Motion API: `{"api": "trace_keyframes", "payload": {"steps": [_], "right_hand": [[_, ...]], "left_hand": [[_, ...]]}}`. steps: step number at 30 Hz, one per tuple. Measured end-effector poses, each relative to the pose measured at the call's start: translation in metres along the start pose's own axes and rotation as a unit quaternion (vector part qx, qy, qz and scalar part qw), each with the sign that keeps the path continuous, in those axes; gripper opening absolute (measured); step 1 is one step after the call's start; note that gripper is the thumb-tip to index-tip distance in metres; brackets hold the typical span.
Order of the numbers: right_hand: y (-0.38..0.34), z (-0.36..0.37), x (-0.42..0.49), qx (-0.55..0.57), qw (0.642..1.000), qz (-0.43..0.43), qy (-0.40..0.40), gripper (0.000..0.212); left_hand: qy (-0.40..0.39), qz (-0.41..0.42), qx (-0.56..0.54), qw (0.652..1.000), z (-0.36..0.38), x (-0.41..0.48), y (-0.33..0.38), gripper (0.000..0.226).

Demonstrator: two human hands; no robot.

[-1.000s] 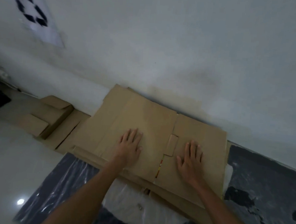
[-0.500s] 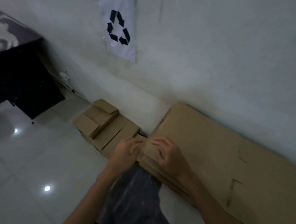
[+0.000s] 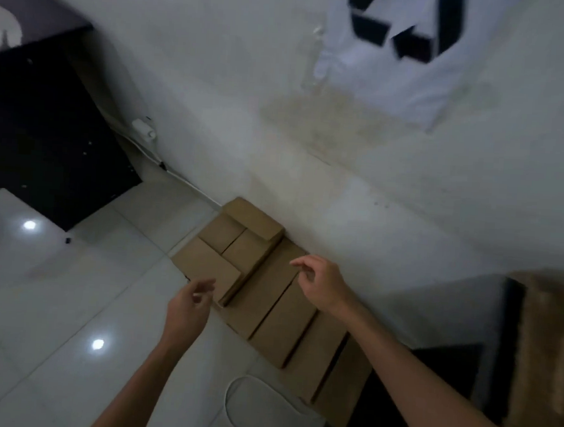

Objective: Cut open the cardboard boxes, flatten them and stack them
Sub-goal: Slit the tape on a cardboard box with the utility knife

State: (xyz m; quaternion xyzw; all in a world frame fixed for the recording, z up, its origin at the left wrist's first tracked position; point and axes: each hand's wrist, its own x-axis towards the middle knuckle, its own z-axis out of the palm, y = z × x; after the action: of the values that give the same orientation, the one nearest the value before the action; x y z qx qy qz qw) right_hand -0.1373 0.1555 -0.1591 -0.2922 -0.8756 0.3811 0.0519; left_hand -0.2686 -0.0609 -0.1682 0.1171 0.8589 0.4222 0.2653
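The left hand [image 3: 187, 306] hangs with its fingers loosely curled and nothing in them, its fingertips just beside the near corner of a small cardboard pile [image 3: 220, 255]. The right hand [image 3: 319, 286] is equally slack and empty, with thumb and forefinger reaching toward the same pile from the opposite side. I cannot tell whether either hand touches the cardboard.

The pile lies between the two hands and a little beyond them, toward the wall [image 3: 373, 202]. The left hand is the nearer one. The pile sits on the far end of a long flattened sheet [image 3: 284, 322], whose long axis runs from the foot of the wall back toward the person, passing under the right wrist. Both rest on the white tiled floor [image 3: 70, 299].

The likely next move is a two-handed pickup or squaring of that pile, reaching forward and slightly left.

No box stands open and nothing shows inside any of them. The piece at the wall end has some thickness, so it may be a shallow box still closed.

A larger cardboard stack [image 3: 542, 361] sits blurred at the right edge, on dark plastic sheeting [image 3: 446, 372]. A recycling sign [image 3: 399, 55] hangs on the wall, and a dark cabinet [image 3: 31, 132] stands to the left.
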Motion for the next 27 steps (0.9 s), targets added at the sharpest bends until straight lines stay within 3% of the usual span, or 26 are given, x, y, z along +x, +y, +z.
{"api": "trace_keyframes", "payload": {"steps": [6,10,14,21,27], "right_hand": [[0.076,0.109,0.149,-0.025,0.998,0.061,0.001,0.030],[0.130,0.165,0.224,-0.064,0.992,0.106,-0.005,0.036],[0.168,0.206,0.271,-0.043,0.982,0.182,0.006,0.046],[0.194,0.251,0.304,-0.071,0.970,0.230,0.029,0.060],[0.188,0.246,0.305,-0.051,0.964,0.261,0.021,0.071]], "left_hand": [[0.027,-0.095,-0.025,0.995,0.039,0.155,-0.117,0.032],[0.062,-0.161,-0.008,0.985,0.076,0.221,-0.177,0.058],[0.068,-0.250,-0.066,0.964,0.110,0.258,-0.220,0.080],[0.066,-0.173,-0.153,0.971,0.132,0.279,-0.265,0.070],[0.092,-0.176,-0.221,0.955,0.121,0.277,-0.257,0.067]]}}
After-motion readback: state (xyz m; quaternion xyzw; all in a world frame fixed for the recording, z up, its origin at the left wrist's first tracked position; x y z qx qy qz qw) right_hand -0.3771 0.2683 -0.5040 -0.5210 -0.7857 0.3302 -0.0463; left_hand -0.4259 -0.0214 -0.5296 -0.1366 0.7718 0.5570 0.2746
